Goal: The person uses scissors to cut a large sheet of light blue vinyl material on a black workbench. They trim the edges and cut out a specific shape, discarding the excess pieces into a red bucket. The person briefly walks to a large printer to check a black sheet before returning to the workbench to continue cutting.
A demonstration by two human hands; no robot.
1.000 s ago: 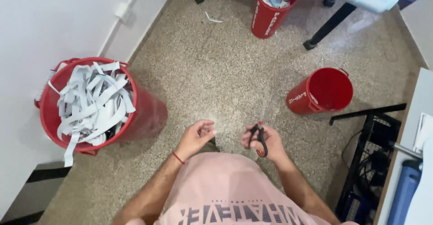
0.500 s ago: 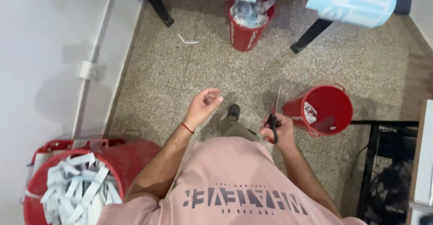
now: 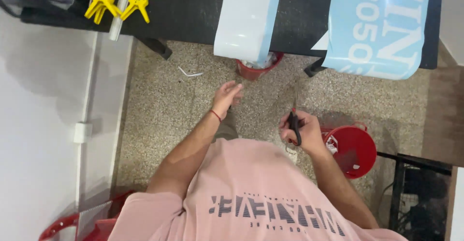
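Your right hand [image 3: 302, 134] was closed around black-handled scissors [image 3: 294, 122], blades pointing toward twelve o'clock, over the speckled floor [image 3: 159, 120]. Your left hand [image 3: 226, 97], at ten o'clock from the scissors, hung loose and half open, holding nothing. A red bucket [image 3: 355, 149] stood at four o'clock of the right hand. At twelve o'clock, pale blue sheets [image 3: 379, 26] draped over a dark surface [image 3: 188, 9].

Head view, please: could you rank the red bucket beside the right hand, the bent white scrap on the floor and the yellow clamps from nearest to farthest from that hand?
Measured from the right hand, which grips scissors:
1. Red bucket, on the floor just beyond the hand's outer side.
2. Bent white scrap, on the floor past the left hand.
3. Yellow clamps, up on the dark table's far left corner.
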